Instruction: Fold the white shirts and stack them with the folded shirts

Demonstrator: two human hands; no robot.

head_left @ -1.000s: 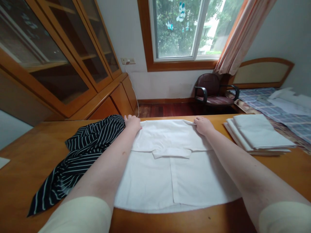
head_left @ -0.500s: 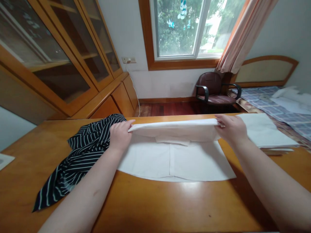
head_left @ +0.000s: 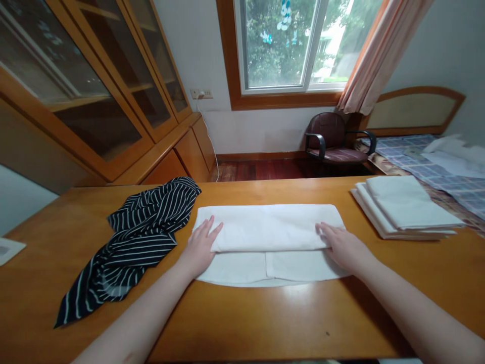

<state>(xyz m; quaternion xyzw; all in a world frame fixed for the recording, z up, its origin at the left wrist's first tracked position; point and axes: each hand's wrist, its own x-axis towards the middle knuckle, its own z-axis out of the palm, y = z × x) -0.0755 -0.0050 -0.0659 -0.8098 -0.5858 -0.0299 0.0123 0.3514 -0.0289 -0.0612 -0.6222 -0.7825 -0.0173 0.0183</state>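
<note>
A white cloth garment [head_left: 265, 227] lies on the wooden table, its far part folded over toward me. Below the fold, the near part shows a curved hem and a short vertical seam or overlap in the middle. My left hand [head_left: 202, 247] rests flat on the garment's left end with fingers spread. On the right end, my right hand [head_left: 343, 246] presses down with fingers stretched over the fold's edge. Left of the garment is a crumpled black cloth with white stripes [head_left: 151, 232].
A stack of folded white cloths [head_left: 413, 207] sits at the table's right side. A pale flat item [head_left: 10, 251] lies at the left edge. Beyond the table [head_left: 265, 323] are a glass-door cabinet [head_left: 147, 91], an office chair [head_left: 333, 136] and a bed [head_left: 447, 156].
Both hands have come down and nearer, bringing the garment's raised edge over onto its near part. The fingers have let go of the edge and now lie on the cloth.
</note>
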